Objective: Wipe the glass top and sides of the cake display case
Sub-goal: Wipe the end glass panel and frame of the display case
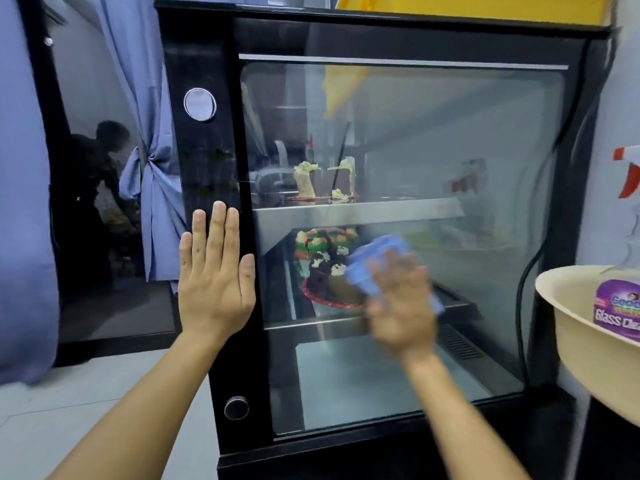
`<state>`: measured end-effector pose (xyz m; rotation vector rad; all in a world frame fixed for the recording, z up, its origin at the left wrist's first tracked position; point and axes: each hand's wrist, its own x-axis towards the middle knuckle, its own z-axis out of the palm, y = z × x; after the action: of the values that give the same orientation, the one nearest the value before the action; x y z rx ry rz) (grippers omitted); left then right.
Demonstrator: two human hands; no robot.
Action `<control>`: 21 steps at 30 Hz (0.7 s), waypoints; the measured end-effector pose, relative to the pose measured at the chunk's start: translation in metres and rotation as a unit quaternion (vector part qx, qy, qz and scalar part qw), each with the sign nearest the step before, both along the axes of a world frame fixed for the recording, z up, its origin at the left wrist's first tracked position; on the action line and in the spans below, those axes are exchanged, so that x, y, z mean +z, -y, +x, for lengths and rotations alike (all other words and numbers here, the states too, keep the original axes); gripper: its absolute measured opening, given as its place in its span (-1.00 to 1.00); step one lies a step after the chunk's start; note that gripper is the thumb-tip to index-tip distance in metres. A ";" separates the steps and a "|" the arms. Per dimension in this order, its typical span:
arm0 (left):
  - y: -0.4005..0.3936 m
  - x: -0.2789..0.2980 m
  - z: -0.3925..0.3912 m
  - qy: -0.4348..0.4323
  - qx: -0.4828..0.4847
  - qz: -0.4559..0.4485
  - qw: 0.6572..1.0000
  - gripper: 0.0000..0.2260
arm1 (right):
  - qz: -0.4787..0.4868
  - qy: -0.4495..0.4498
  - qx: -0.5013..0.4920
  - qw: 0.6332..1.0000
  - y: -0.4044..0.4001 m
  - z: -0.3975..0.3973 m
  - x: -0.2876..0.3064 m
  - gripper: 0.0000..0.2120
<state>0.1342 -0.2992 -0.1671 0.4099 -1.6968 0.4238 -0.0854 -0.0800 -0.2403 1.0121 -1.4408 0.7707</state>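
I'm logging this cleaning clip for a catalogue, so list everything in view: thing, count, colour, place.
display case: one, black frame with a glass side, centre.
cakes: two; pale cake on the upper shelf, dark cake with coloured topping on a red plate on the shelf below.
round fittings: two; silver fitting high on the frame, dark fitting low.
cloth: one, blue, against the glass.
basin: one, beige, right edge.
glass cleaner bottle: one, purple label, in the basin.
curtain: blue, tied, left of the case.
left hand: flat on the black frame.
right hand: blurred, holds the cloth on the glass.
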 end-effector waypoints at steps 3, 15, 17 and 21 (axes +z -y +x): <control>-0.002 -0.001 0.000 -0.003 0.005 0.003 1.000 -0.42 | -0.223 0.236 -0.036 0.945 -0.075 -0.064 0.003 -0.47; 0.000 -0.002 0.001 0.003 -0.014 -0.007 1.000 -0.45 | -0.115 0.199 -0.034 0.973 0.108 0.140 -0.018 -0.41; 0.000 0.000 0.002 0.001 -0.021 -0.007 1.000 -0.46 | 0.071 0.064 -0.016 0.995 0.114 0.155 -0.066 -0.40; -0.003 0.002 0.003 0.018 -0.014 0.001 1.000 -0.46 | 0.269 -0.140 0.004 0.953 0.077 0.112 -0.087 -0.40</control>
<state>0.1374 -0.2962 -0.1648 0.3812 -1.7366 0.4127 0.0269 -0.1568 -0.3271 1.4751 -1.4231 0.2144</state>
